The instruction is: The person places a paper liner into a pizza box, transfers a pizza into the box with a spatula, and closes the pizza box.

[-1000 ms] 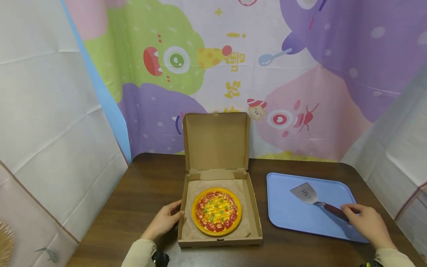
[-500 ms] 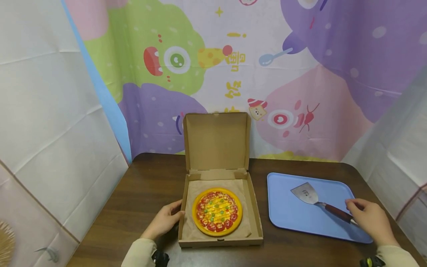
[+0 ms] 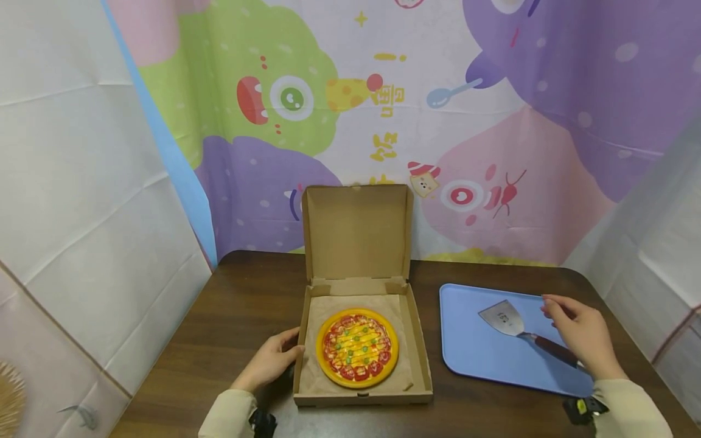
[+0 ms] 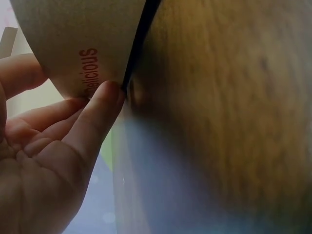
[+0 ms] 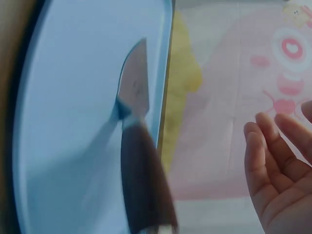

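Note:
My left hand [image 3: 270,360] grips the left wall of an open cardboard pizza box [image 3: 356,399], with the thumb at its rim and fingers along its outer side. Inside, a round toy pizza [image 3: 358,348] with a yellow crust lies on brown paper. In the left wrist view, fingertips touch the box side [image 4: 92,44] printed with red letters. On a blue tray [image 3: 465,353] lies a metal spatula [image 3: 505,318] with a dark wooden handle. My right hand [image 3: 586,334] hovers over the tray's right part, beside the handle, holding nothing; its fingers are loosely bent in the right wrist view.
The box lid [image 3: 358,231] stands upright at the back. A brown wooden table [image 3: 246,298] bears everything. Behind it hangs a printed cartoon curtain [image 3: 356,121], with pale cloth [image 3: 93,182] along the left side.
My right hand has let go of the spatula handle and moved up toward the tray's far right edge. The spatula stays on the tray; my left hand stays at the box.

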{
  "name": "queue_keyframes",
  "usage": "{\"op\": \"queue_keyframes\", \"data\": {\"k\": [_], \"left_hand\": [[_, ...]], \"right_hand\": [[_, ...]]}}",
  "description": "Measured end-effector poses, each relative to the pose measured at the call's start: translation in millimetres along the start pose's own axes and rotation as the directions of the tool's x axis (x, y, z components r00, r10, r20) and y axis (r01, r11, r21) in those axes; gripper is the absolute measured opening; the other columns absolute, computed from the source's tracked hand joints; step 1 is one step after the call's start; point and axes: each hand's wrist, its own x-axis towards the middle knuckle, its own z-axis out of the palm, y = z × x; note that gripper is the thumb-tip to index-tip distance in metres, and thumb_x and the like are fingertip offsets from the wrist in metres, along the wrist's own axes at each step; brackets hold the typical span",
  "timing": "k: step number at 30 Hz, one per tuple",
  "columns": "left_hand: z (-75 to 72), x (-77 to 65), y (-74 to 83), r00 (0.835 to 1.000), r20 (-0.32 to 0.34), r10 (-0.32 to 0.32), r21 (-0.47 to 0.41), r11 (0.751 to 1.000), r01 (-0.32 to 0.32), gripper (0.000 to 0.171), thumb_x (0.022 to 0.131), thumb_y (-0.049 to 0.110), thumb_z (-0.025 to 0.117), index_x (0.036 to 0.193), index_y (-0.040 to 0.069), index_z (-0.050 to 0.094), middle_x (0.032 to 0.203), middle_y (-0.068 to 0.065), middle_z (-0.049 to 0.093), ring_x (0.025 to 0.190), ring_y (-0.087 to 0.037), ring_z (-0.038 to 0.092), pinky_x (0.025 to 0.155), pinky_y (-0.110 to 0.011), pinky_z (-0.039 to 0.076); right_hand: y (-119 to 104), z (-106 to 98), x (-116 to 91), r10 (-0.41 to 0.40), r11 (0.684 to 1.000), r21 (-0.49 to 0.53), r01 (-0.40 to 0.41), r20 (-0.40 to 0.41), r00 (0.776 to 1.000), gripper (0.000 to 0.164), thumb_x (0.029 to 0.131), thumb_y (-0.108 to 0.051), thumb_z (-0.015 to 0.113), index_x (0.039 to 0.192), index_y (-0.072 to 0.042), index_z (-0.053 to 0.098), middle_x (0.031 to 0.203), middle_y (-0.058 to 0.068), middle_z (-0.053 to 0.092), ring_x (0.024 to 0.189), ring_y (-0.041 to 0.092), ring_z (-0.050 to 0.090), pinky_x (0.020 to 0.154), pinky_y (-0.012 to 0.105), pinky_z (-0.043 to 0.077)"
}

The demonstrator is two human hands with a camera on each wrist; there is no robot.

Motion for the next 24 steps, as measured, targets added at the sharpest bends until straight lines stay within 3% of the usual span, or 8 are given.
{"op": "queue_keyframes", "data": {"k": [3, 8, 11, 14, 18, 21, 24], "left_hand": [[-0.3, 0.1, 0.4, 1.0, -0.015, -0.012, -0.009, 1.0, 0.012, 0.047, 0.095, 0.012, 0.062, 0.136, -0.009, 0.051, 0.133, -0.026, 0.058, 0.122, -0.036, 0.058, 0.103, -0.052, 0.045], [-3.0, 2.8, 0.2, 0.998, -0.056, -0.041, -0.035, 0.999, 0.039, 0.054, 0.098, 0.019, 0.058, 0.143, -0.008, 0.043, 0.141, -0.027, 0.051, 0.127, -0.038, 0.054, 0.105, -0.051, 0.044], [-7.6, 6.3, 2.6, 0.995, -0.095, -0.042, -0.037, 0.999, 0.038, 0.061, 0.1, 0.029, 0.054, 0.148, -0.005, 0.036, 0.15, -0.026, 0.042, 0.135, -0.041, 0.046, 0.11, -0.053, 0.038], [-13.6, 10.1, 7.7, 0.99, -0.132, -0.056, -0.052, 0.997, 0.05, 0.067, 0.101, 0.04, 0.051, 0.152, 0.003, 0.031, 0.155, -0.024, 0.034, 0.141, -0.042, 0.037, 0.114, -0.057, 0.03], [-21.6, 17.4, 15.9, 0.986, -0.15, -0.071, -0.123, 0.991, 0.053, 0.072, 0.1, 0.051, 0.045, 0.156, 0.011, 0.024, 0.16, -0.02, 0.025, 0.147, -0.04, 0.026, 0.118, -0.057, 0.022], [-27.0, 25.3, 21.0, 0.988, -0.144, -0.059, -0.171, 0.985, 0.034, 0.073, 0.101, 0.055, 0.039, 0.157, 0.013, 0.018, 0.163, -0.017, 0.019, 0.149, -0.038, 0.019, 0.12, -0.057, 0.015], [-31.1, 33.5, 25.4, 0.99, -0.132, -0.044, -0.197, 0.98, 0.018, 0.074, 0.101, 0.057, 0.033, 0.158, 0.014, 0.015, 0.164, -0.014, 0.016, 0.15, -0.037, 0.016, 0.12, -0.058, 0.013]], "right_hand": [[-8.4, 9.1, 5.1, -0.011, 0.997, 0.075, 0.013, -0.026, 1.0, 0.041, 0.103, -0.026, 0.048, 0.125, 0.005, 0.062, 0.101, 0.022, 0.072, 0.073, -0.02, 0.053, 0.061, 0.01, 0.05], [-20.1, 25.3, 14.9, 0.006, 0.975, 0.223, 0.006, -0.052, 0.999, 0.045, 0.104, -0.03, 0.047, 0.128, 0.005, 0.059, 0.097, -0.016, 0.068, 0.08, -0.016, 0.059, 0.067, 0.011, 0.052], [-28.2, 35.3, 22.1, 0.01, 0.951, 0.308, 0.006, -0.049, 0.999, 0.048, 0.104, -0.032, 0.045, 0.132, 0.005, 0.056, 0.097, -0.027, 0.062, 0.085, -0.014, 0.061, 0.07, 0.012, 0.053], [-36.8, 44.9, 29.9, -0.005, 0.934, 0.356, 0.015, -0.029, 1.0, 0.05, 0.105, -0.033, 0.043, 0.135, 0.005, 0.053, 0.104, -0.021, 0.065, 0.089, -0.013, 0.062, 0.073, 0.014, 0.054], [-49.6, 53.8, 40.4, -0.011, 0.917, 0.399, -0.014, 0.061, 0.998, 0.057, 0.106, -0.038, 0.037, 0.141, 0.005, 0.046, 0.128, 0.011, 0.064, 0.098, -0.011, 0.06, 0.079, 0.013, 0.053], [-60.3, 60.4, 48.4, -0.014, 0.9, 0.431, -0.057, 0.159, 0.987, 0.062, 0.106, -0.044, 0.032, 0.148, 0.002, 0.038, 0.145, 0.026, 0.047, 0.118, 0.009, 0.06, 0.087, 0.014, 0.051], [-69.9, 70.3, 56.6, -0.035, 0.89, 0.449, -0.079, 0.241, 0.97, 0.065, 0.105, -0.047, 0.03, 0.152, -0.001, 0.032, 0.153, 0.024, 0.038, 0.135, 0.033, 0.046, 0.099, 0.026, 0.05]]}}
